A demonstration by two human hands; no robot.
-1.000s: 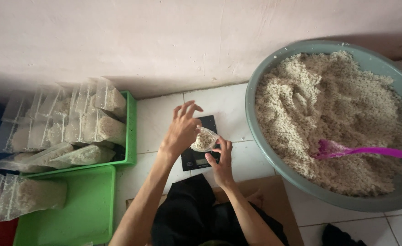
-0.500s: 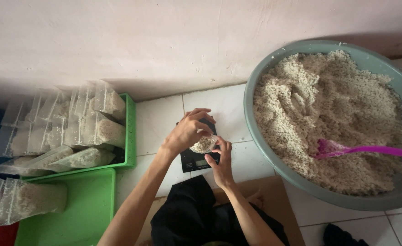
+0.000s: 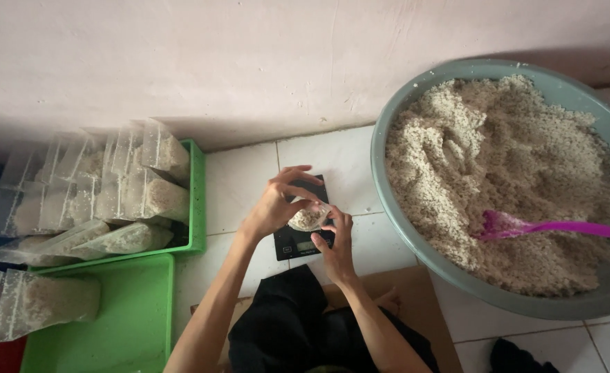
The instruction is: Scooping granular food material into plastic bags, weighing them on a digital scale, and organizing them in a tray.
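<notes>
Both hands point(image 3: 277, 204) stayed closed round a seemingly filled bag point(image 3: 308, 217) over the scale point(image 3: 298, 242).

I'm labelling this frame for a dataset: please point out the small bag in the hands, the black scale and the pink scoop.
small bag point(image 3: 308, 218), head view, on its grain-filled middle.
black scale point(image 3: 292, 243), head view, on its bare front panel.
pink scoop point(image 3: 567, 227), head view, on its handle.

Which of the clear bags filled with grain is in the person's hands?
The small bag over the black scale, between both hands; the other bags sit in green trays.
</notes>
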